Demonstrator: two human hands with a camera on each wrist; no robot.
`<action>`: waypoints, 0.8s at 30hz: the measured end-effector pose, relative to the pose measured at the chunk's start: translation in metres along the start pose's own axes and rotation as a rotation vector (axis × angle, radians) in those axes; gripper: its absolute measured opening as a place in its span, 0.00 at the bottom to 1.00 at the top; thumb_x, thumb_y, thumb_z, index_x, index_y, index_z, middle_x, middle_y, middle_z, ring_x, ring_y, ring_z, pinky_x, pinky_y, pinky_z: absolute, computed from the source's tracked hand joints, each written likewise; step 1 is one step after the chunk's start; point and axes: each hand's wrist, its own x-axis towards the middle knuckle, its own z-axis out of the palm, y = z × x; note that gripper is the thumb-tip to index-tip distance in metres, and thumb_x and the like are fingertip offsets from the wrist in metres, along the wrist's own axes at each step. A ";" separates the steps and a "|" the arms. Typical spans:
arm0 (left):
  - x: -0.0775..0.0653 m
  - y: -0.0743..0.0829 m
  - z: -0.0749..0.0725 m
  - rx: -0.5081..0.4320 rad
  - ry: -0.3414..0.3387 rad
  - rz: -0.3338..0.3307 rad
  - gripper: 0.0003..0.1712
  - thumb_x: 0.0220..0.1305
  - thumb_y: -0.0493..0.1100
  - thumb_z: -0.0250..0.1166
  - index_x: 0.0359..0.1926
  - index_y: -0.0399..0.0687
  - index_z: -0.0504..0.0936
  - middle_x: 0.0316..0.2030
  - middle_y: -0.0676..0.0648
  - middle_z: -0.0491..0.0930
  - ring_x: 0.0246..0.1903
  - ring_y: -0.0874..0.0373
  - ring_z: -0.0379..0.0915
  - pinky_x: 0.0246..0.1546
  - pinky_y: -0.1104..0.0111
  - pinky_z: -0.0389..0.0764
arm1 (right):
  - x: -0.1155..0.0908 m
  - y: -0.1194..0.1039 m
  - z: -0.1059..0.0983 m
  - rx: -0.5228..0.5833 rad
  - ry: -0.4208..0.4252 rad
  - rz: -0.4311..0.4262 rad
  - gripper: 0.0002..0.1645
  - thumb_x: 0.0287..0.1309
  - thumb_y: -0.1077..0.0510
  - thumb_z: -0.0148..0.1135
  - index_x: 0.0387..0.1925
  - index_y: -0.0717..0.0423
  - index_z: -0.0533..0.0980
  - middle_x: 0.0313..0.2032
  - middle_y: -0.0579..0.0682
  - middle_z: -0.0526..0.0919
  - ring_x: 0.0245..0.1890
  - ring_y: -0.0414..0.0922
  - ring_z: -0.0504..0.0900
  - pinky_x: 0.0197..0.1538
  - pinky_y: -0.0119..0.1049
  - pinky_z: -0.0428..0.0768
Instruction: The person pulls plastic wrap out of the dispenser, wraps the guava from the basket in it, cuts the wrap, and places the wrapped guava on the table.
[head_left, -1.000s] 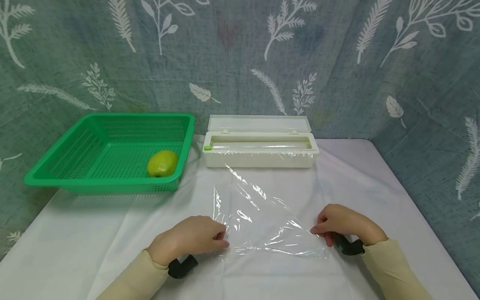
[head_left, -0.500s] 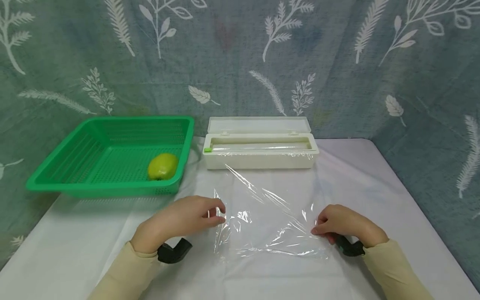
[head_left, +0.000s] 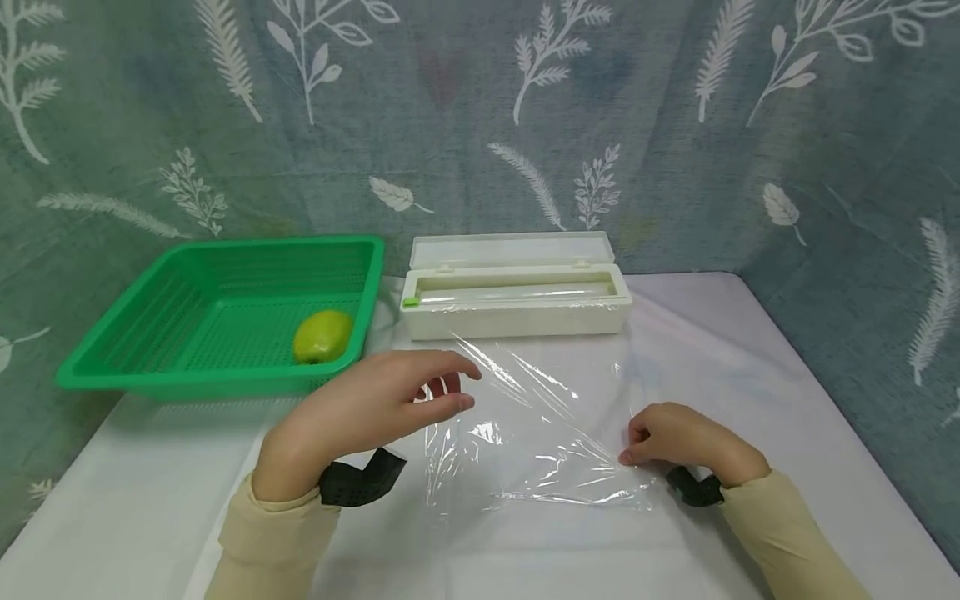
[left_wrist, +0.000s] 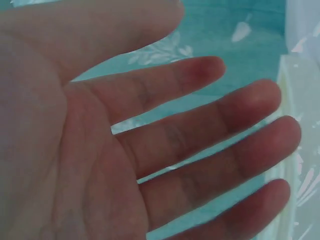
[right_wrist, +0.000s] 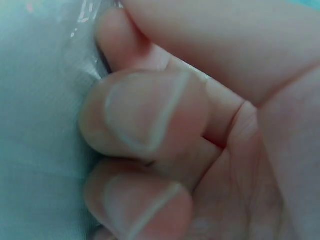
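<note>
One curtain (head_left: 435, 83), grey-green with white leaf prints, hanging behind everything. One desk (head_left: 712, 367), white-covered. One green basket (head_left: 225, 377), perforated, at the left, its right side near the box. One sheet of clear film (head_left: 517, 458), wrinkled, running from the front of the box over the desk toward the person. One long white box (head_left: 426, 326) at the far side, lid (head_left: 513, 252) raised at the back, roll (head_left: 517, 293) lying inside. Two hands in beige sleeves: the left hand (head_left: 360, 404), fingers spread and loosely bent, gripping nothing, over the film's left part, any contact not discernible; the right hand (head_left: 686, 435), thumb and forefinger pinching the film's right edge near its near corner. One yellow-green fruit (head_left: 322, 337), in the near right corner of the basket. One small green tab (head_left: 410, 302), at the left end of the box's front rim. Hazards, by judgement: with one edge alone held, a pull from the right could skew the film and deepen its creases; the loose left edge could fold over and cling to itself; a hard tug could drag the light-looking box forward.
</note>
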 end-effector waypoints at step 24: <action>0.010 -0.092 -0.001 -0.079 0.070 -0.317 0.23 0.62 0.61 0.50 0.52 0.56 0.72 0.39 0.51 0.77 0.41 0.57 0.71 0.42 0.59 0.71 | 0.003 0.001 -0.001 0.009 -0.020 0.044 0.17 0.44 0.45 0.66 0.14 0.48 0.71 0.13 0.40 0.67 0.17 0.38 0.67 0.23 0.33 0.64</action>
